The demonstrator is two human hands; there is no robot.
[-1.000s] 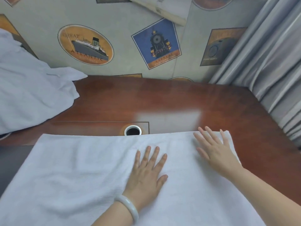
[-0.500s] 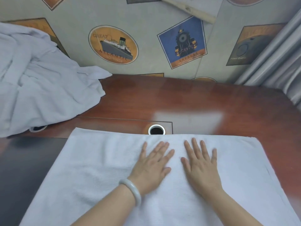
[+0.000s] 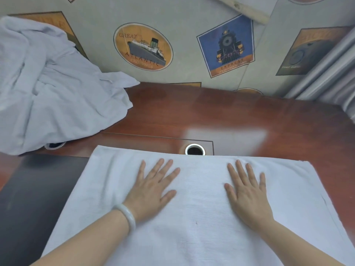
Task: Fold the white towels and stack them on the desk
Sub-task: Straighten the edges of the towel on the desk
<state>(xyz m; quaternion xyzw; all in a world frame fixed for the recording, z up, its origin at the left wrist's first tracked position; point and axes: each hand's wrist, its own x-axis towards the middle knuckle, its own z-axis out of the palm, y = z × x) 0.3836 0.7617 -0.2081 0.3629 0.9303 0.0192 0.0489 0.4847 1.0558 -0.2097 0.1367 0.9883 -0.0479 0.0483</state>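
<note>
Reddish polished wood of the desk (image 3: 240, 116) runs back to a wall papered with travel-poster prints, a liner and a locomotive among them; a grey curtain (image 3: 330, 70) hangs at the far right. Take the round cable hole (image 3: 195, 150) in the desk as the mark; the white towel (image 3: 192, 237) lies spread flat just on the near side of it, its far edge meeting the hole's near rim, and runs out of view toward the person. The left hand (image 3: 151, 191), a pale bangle (image 3: 127, 215) at its wrist, lies palm down on the towel, nearer than the hole and a little left of it; the right hand (image 3: 247, 194) lies likewise, nearer and to the right; the fingers (image 3: 155, 169) of both are straight and spread, pressing the cloth and gripping nothing. Well left of the hole a crumpled heap of white cloth (image 3: 57, 93), likely more towels waiting, rests on the desk against the wall. The towel looks soft, light and limp; lifted by its middle it would sag and crease, and it may slide on the glossy wood; the best hold, I judge, is a pinch at two corners of one short edge, carried across to the opposite edge.
</note>
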